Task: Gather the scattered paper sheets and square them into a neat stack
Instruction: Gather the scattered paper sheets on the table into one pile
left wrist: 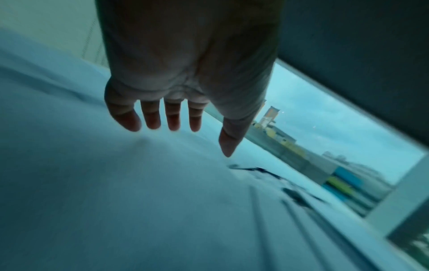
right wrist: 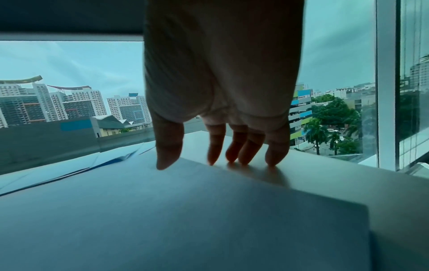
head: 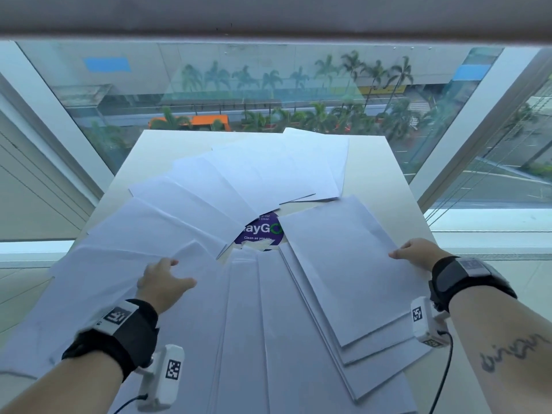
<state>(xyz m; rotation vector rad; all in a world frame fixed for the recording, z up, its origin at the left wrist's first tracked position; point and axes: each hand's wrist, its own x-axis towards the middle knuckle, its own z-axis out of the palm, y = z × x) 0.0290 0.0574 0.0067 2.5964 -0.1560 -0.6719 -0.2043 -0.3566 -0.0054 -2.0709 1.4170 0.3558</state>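
Observation:
Several white paper sheets [head: 209, 186] lie fanned in a ring on a white table [head: 373, 162]. My left hand [head: 182, 273] is spread over the sheets on the left side, fingers straight and thumb out. In the left wrist view the left hand [left wrist: 209, 139] shows straight fingertips just at the blurred paper [left wrist: 116, 183]. My right hand [head: 403, 252] rests at the right edge of the top sheet [head: 343, 264] of a small offset pile. The right wrist view has the right hand [right wrist: 189, 163] with its thumb on that sheet [right wrist: 185, 210] and its fingertips against the sheet's edge on the table.
A round purple sticker [head: 263, 231] shows in the middle of the ring. Some near sheets overhang the table's front edge. The table stands against a large window [head: 268, 85] with white frames on both sides. Bare tabletop [right wrist: 325, 176] lies to the right of the pile.

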